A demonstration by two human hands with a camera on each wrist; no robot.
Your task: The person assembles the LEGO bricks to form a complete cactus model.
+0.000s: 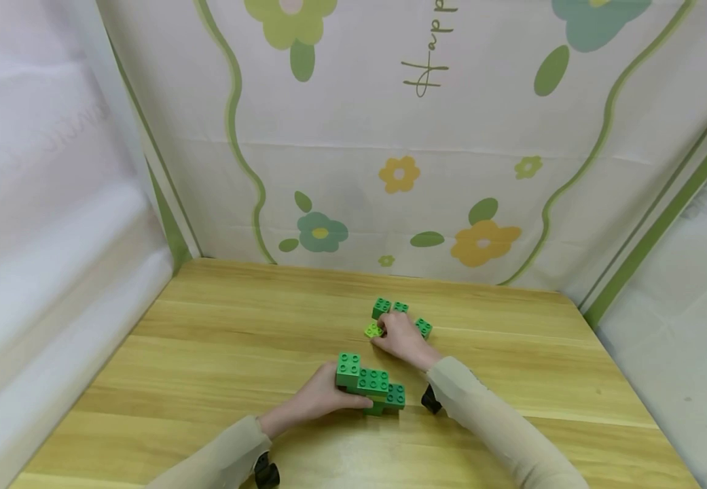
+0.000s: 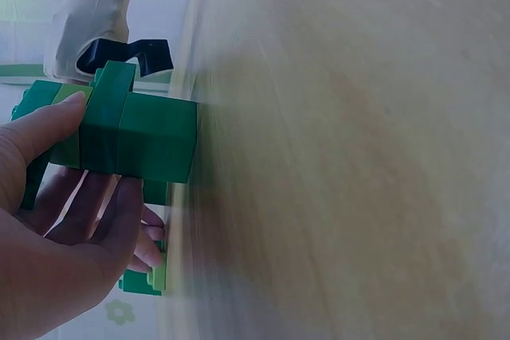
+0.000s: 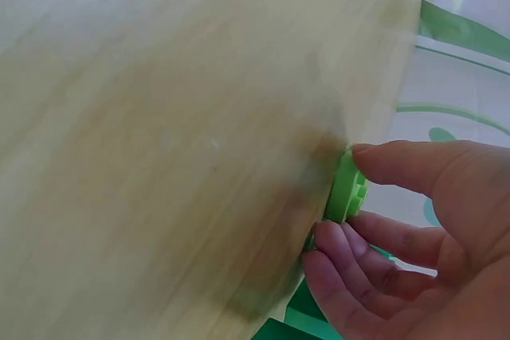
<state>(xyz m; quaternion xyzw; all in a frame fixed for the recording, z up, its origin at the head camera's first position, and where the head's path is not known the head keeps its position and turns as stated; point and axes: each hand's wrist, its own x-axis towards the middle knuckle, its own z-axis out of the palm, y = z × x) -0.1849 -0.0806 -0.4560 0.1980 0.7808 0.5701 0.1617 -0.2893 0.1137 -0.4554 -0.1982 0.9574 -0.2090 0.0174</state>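
Left hand (image 1: pixel 324 395): thumb and fingers curled round green brick stack (image 1: pixel 373 382), gripping it; stack lies toward that hand's 3 o'clock. Lime brick (image 1: pixel 372 331), at wooden table (image 1: pixel 237 326), stack's 12 o'clock; pinched by right thumb and fingertip. From lime brick: first loose brick (image 1: pixel 381 308) 1 o'clock, second loose brick (image 1: pixel 401 307) 2, right hand (image 1: pixel 406 337) 3, third loose brick (image 1: pixel 424 327) beyond, also 3.

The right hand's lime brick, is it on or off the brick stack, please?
Off: the right hand pinches the lime brick, apart from the brick stack in the left hand.
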